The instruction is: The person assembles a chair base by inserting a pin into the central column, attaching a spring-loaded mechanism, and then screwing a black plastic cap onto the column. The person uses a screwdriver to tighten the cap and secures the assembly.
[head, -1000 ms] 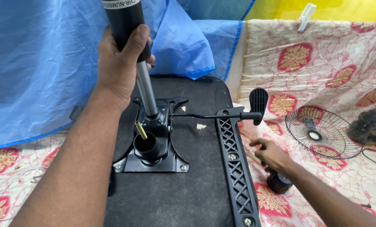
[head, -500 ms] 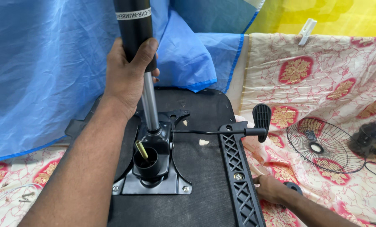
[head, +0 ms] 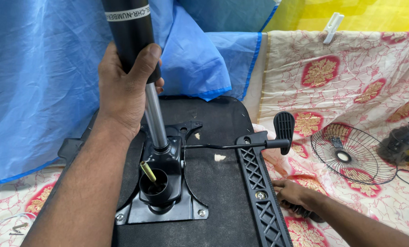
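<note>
Gas lift cylinder is standing nearly upright over the black chair seat lying underside-up, its chrome rod dropping into the mechanism plate near the seat's left edge, and it is sitting closer to the camera and higher than a moment ago. The left hand is clenching around the cylinder's lower end, fingers wrapped tight, thumb in front. The right hand is now lying lower off the seat's right edge, closing on a dark object on the patterned cloth.
</note>
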